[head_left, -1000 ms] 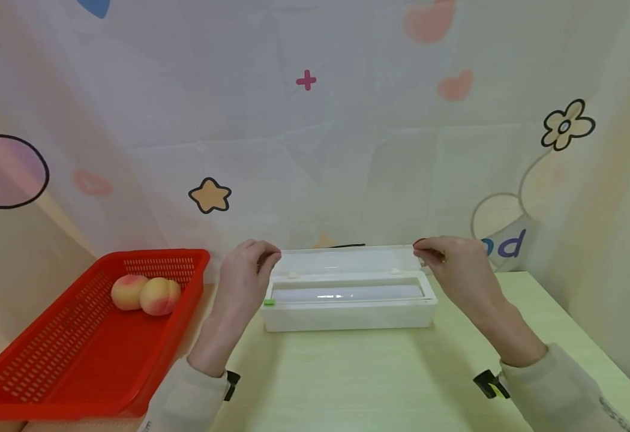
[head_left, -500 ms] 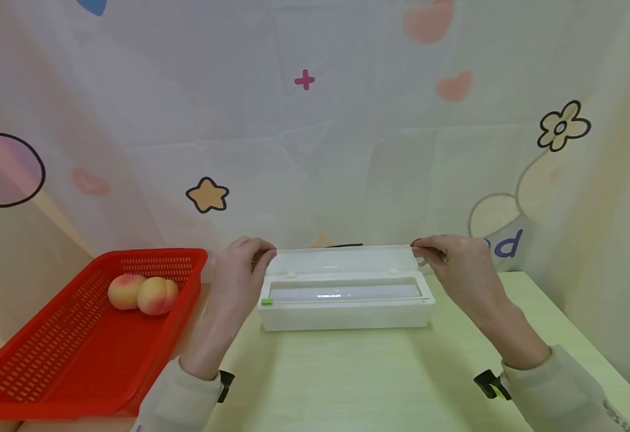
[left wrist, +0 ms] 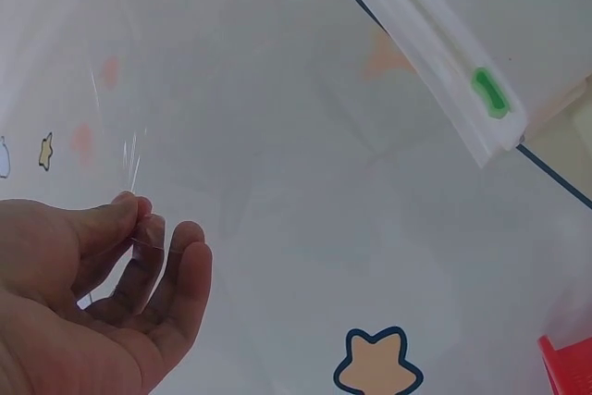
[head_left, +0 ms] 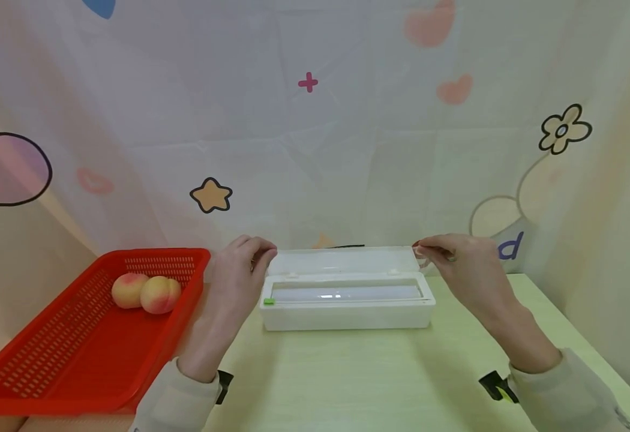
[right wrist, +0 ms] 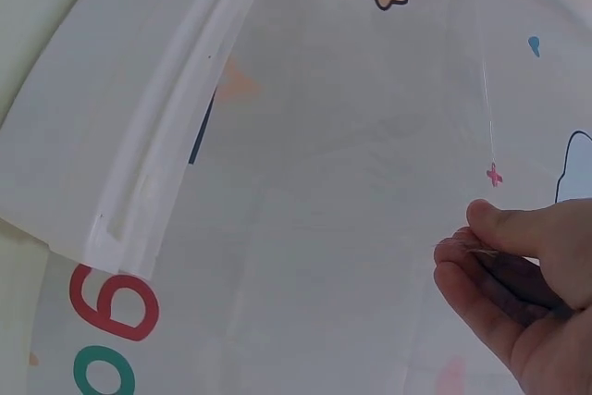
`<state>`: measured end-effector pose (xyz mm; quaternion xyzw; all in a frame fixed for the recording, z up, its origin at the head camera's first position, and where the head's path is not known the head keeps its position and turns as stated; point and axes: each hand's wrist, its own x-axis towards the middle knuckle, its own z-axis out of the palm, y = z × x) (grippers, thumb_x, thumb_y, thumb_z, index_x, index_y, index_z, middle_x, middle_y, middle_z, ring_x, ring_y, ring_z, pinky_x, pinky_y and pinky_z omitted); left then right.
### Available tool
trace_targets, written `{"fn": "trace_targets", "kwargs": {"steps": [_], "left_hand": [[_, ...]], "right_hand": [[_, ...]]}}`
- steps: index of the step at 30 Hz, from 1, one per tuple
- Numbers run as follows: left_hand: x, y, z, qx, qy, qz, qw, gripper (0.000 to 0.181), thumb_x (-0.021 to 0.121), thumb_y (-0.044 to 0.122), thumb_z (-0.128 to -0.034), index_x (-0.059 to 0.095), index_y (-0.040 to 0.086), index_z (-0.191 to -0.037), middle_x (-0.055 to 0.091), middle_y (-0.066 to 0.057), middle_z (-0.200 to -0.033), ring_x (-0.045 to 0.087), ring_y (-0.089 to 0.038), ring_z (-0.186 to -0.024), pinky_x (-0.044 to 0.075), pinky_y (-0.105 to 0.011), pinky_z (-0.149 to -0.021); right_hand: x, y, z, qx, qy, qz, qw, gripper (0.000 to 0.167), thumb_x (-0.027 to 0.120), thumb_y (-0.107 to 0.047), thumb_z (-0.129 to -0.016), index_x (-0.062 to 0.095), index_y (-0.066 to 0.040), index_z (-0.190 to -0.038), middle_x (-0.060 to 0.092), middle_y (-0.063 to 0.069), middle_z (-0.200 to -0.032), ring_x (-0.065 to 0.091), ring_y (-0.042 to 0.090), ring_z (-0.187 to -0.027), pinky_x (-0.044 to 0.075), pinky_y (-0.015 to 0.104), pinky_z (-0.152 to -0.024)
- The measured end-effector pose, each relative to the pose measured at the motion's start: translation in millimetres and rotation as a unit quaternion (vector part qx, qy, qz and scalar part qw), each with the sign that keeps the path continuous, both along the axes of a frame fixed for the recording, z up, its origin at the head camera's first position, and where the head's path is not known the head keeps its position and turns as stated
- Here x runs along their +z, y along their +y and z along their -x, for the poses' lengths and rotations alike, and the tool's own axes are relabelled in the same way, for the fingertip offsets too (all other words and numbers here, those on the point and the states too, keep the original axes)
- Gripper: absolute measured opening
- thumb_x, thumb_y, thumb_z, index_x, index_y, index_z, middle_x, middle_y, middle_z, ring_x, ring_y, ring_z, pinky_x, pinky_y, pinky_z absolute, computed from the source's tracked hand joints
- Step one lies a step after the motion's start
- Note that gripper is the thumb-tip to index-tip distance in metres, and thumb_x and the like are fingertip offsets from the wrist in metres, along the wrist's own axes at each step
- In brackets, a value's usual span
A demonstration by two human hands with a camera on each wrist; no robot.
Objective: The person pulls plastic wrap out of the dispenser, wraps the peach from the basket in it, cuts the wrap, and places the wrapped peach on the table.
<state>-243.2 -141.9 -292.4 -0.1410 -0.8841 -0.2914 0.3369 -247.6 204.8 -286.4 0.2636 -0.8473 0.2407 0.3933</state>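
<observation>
A white cling film dispenser (head_left: pixel 347 319) stands on the table with its lid (head_left: pixel 342 260) raised. Through its window shows a pale roll (head_left: pixel 347 293), with a green slider (head_left: pixel 269 301) at the front left. My left hand (head_left: pixel 234 285) and right hand (head_left: pixel 474 279) are lifted on either side of it, fingertips overlapping the lid's upper corners in the head view. Clear cling film (left wrist: pixel 134 162) is pinched between thumb and fingers of the left hand. The right hand pinches it too; a thin line of film (right wrist: pixel 488 90) runs above that hand. Most of the sheet is too transparent to see.
A red plastic basket (head_left: pixel 155 375) sits at the left with two peaches (head_left: pixel 160 295) in it. A patterned curtain (head_left: pixel 320 150) hangs close behind the dispenser. Pale green tabletop (head_left: pixel 342 378) extends in front of it.
My right hand has shifted very slightly to the right. The left hand keeps nearly the same place, and the dispenser, basket and peaches stay put; the head view sways a little.
</observation>
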Motion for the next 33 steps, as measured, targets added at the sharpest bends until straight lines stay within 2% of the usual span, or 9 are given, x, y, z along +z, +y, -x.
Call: {"fn": "trace_targets", "kwargs": {"steps": [6,14,17,21,33], "left_hand": [[1.8,-0.4,-4.4,0.007,0.005,0.008,0.9999,0.009,0.074,0.013,-0.0961,0.078,0.007,-0.101,0.07,-0.007,-0.093,0.062,-0.021,-0.075,0.053,-0.034,-0.065],[4.2,-2.0,-8.4,-0.005,0.016,-0.002,0.9999,0.009,0.074,0.009,-0.0958,0.078,0.005,-0.102,0.07,-0.008,-0.093,0.063,-0.022,-0.078,0.056,-0.035,-0.067],[5.1,-0.9,-9.4,-0.013,0.019,-0.008,0.9997,0.009,0.073,0.008,-0.0957,0.077,0.005,-0.102,0.069,-0.008,-0.092,0.062,-0.022,-0.079,0.056,-0.035,-0.068],[5.5,1.4,-12.0,-0.023,0.02,-0.017,0.9994,0.009,0.074,0.008,-0.0951,0.077,0.004,-0.103,0.069,-0.008,-0.094,0.062,-0.022,-0.08,0.056,-0.034,-0.069],[8.7,-0.3,-22.0,-0.024,0.034,-0.023,0.9989,0.009,0.076,0.006,-0.0932,0.077,0.004,-0.102,0.07,-0.007,-0.095,0.063,-0.022,-0.082,0.059,-0.034,-0.071]], "right_hand": [[2.3,-1,-3.6,0.004,-0.003,0.006,1.0,0.018,0.083,0.007,-0.079,0.08,0.003,-0.096,0.077,0.012,-0.09,0.076,0.028,-0.078,0.058,0.04,-0.067],[5.5,-2,-7.8,0.001,0.008,0.005,1.0,0.02,0.085,0.005,-0.078,0.081,0.0,-0.097,0.078,0.009,-0.09,0.076,0.025,-0.076,0.056,0.03,-0.066],[7.4,-1,-10.1,-0.002,0.023,0.005,0.9997,0.02,0.086,0.005,-0.077,0.081,0.0,-0.096,0.078,0.009,-0.089,0.075,0.025,-0.074,0.054,0.019,-0.065],[7.9,2,-13.6,-0.004,0.04,0.013,0.9991,0.02,0.086,0.008,-0.076,0.082,0.0,-0.094,0.077,0.009,-0.087,0.075,0.025,-0.07,0.044,0.007,-0.065],[10.2,1,-20.4,-0.013,0.077,0.017,0.9968,0.022,0.089,0.007,-0.072,0.083,-0.003,-0.091,0.077,0.006,-0.082,0.072,0.021,-0.065,0.046,0.012,-0.062]]}}
